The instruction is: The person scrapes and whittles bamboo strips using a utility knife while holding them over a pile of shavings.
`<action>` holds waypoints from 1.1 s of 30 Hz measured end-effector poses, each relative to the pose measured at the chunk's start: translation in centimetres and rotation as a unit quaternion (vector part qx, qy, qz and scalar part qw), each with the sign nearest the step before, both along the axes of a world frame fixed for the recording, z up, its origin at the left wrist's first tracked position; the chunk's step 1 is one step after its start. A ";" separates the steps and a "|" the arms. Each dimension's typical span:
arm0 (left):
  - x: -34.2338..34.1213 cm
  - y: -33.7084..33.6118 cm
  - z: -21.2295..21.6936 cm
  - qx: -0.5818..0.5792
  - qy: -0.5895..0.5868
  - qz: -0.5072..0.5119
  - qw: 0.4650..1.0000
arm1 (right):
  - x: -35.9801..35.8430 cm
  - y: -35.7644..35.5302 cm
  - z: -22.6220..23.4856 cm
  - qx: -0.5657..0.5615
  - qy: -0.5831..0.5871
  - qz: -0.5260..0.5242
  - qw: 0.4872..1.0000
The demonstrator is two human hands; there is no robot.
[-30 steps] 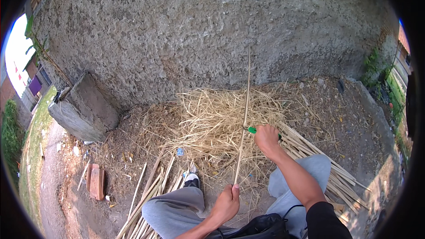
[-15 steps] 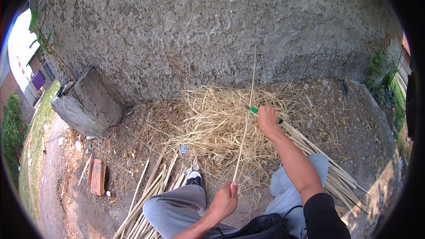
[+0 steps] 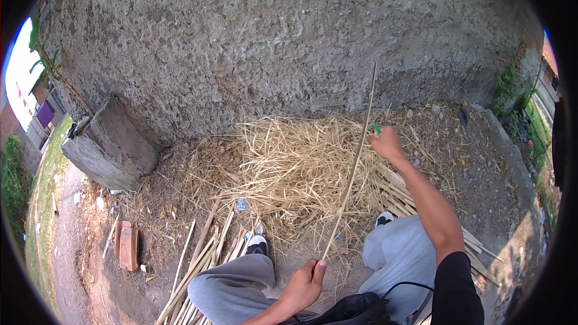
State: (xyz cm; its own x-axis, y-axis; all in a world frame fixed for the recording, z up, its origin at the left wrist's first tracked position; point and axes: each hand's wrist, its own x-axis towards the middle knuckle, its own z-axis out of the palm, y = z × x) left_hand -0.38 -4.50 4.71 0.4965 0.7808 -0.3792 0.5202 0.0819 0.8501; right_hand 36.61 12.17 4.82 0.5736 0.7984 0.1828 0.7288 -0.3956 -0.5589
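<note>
My left hand (image 3: 304,284) is closed on the near end of a long, thin bamboo strip (image 3: 347,194), pinching it between thumb and fingers. The strip slants up and away to the right, over a heap of pale shavings (image 3: 289,162), with its far end in front of the wall. My right hand (image 3: 387,144) is closed around a green-handled knife (image 3: 377,128), just right of the strip's far half. Only a bit of green shows past the fingers; the blade cannot be made out. A small gap shows between knife and strip.
Split bamboo strips lie by my left leg (image 3: 198,271), and more lie beyond and beside my right leg (image 3: 397,195). A rough grey wall (image 3: 271,42) rises behind the heap. At the left stand a concrete block (image 3: 111,144) and a reddish brick piece (image 3: 127,248).
The strip has swung to the right at its far end and turned, showing a darker side. My right hand has moved up and right, taking the knife off the strip. My left hand keeps its grip.
</note>
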 end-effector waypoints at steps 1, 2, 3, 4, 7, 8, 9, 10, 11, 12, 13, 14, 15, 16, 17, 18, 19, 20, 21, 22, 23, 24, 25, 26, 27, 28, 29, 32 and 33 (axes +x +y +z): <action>0.0 0.0 -0.2 0.005 -0.001 -0.003 1.000 | -0.1 -1.0 0.0 0.009 -0.039 0.031 0.999; -0.3 -0.1 -0.6 0.018 -0.012 0.004 1.000 | -2.6 -2.5 1.3 -0.005 -0.050 0.072 0.996; -0.4 -0.2 -0.9 0.031 -0.024 0.009 0.999 | -5.8 -4.7 3.1 -0.020 -0.064 0.112 0.992; -0.4 -0.4 -1.0 0.033 -0.024 0.012 0.999 | -7.9 -6.6 3.2 -0.030 -0.078 0.148 0.985; -0.2 -0.9 -1.0 0.014 -0.035 0.022 0.999 | -13.2 -11.6 3.8 -0.073 -0.118 0.200 0.970; -0.2 -1.0 -0.9 0.017 -0.046 0.031 0.998 | -13.5 -12.0 3.4 -0.073 -0.118 0.198 0.970; -0.1 -1.2 -0.8 0.019 -0.057 0.041 0.997 | -13.6 -12.0 2.9 -0.080 -0.147 0.194 0.967; -0.1 -1.2 -0.8 0.020 -0.055 0.035 0.998 | -13.7 -11.9 2.3 -0.086 -0.173 0.185 0.964; -0.1 -1.3 -0.8 0.036 -0.044 0.032 0.998 | -13.2 -11.5 1.5 -0.084 -0.183 0.185 0.962; -0.3 -1.4 -0.8 0.051 -0.032 0.030 0.998 | -13.2 -10.9 0.9 -0.084 -0.179 0.181 0.963; -0.4 -1.7 -0.7 0.050 -0.029 0.027 0.998 | -13.1 -10.3 0.2 -0.071 -0.185 0.168 0.966; -0.4 -2.2 -0.5 0.060 -0.009 0.026 0.998 | -12.7 -9.6 -0.3 -0.055 -0.193 0.159 0.967; -0.3 -2.6 -0.3 0.068 0.012 0.026 0.997 | -12.1 -8.8 -1.0 -0.055 -0.192 0.159 0.967; -0.4 -2.7 -0.2 0.068 0.013 0.022 0.997 | -11.6 -8.2 -1.6 -0.042 -0.203 0.142 0.968; -0.4 -2.7 -0.2 0.068 0.013 0.021 0.997 | -11.1 -7.8 -2.1 -0.029 -0.213 0.125 0.969; -0.4 -2.7 -0.1 0.068 0.012 0.020 0.997 | -10.9 -7.3 -2.7 -0.030 -0.210 0.121 0.970; -0.7 -2.7 0.2 0.055 -0.003 0.027 0.998 | -11.1 -6.9 -3.0 -0.028 -0.215 0.133 0.967; -0.9 -2.6 0.6 0.053 0.002 0.024 0.998 | -11.6 -6.4 -2.9 -0.024 -0.218 0.143 0.965; -0.9 -2.4 1.1 0.044 0.013 0.033 0.998 | -11.8 -5.6 -2.6 -0.105 -0.130 0.143 0.976; -0.7 -2.3 1.4 0.036 0.023 0.036 0.998 | -10.4 -4.6 -3.7 -0.126 -0.128 0.103 0.978; -0.8 -4.0 0.0 0.078 0.005 0.031 0.997 | -8.4 -3.7 -4.5 -0.146 -0.127 0.063 0.979; -0.5 -4.2 0.4 0.079 0.010 0.027 0.996 | -5.9 -3.6 -3.8 -0.118 -0.109 0.029 0.987; -0.5 -4.2 1.3 0.042 0.014 0.031 0.999 | -4.0 -3.8 -3.0 -0.089 -0.089 -0.012 0.992; -1.1 -4.0 1.9 0.006 0.021 0.042 0.999 | -4.5 -4.0 -2.3 -0.086 -0.080 -0.016 0.993; -2.1 -3.2 1.4 0.056 -0.005 0.051 0.997 | -5.0 -4.3 -1.5 -0.059 -0.105 -0.020 0.992; -2.8 -2.1 0.5 0.059 -0.005 0.049 0.997 | -5.0 -4.7 -0.7 -0.032 -0.137 -0.022 0.990; -3.3 -1.4 -0.1 0.054 -0.023 0.049 0.997 | -5.5 -5.2 -0.3 -0.048 -0.100 -0.028 0.993; -3.2 -0.9 -0.6 0.077 -0.069 0.085 0.991 | -7.5 -6.8 1.3 -0.015 0.015 0.023 1.000; -3.2 -0.7 -0.9 0.032 -0.117 0.105 0.987 | -8.1 -7.1 0.8 0.002 0.045 0.042 0.998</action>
State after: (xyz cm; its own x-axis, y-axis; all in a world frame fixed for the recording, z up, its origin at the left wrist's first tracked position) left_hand -3.55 -5.23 3.86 0.3888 0.8947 -0.2199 0.2867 0.1094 0.9518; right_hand 28.51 5.10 5.65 0.5195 0.8436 0.1358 0.7056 -0.3339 -0.6250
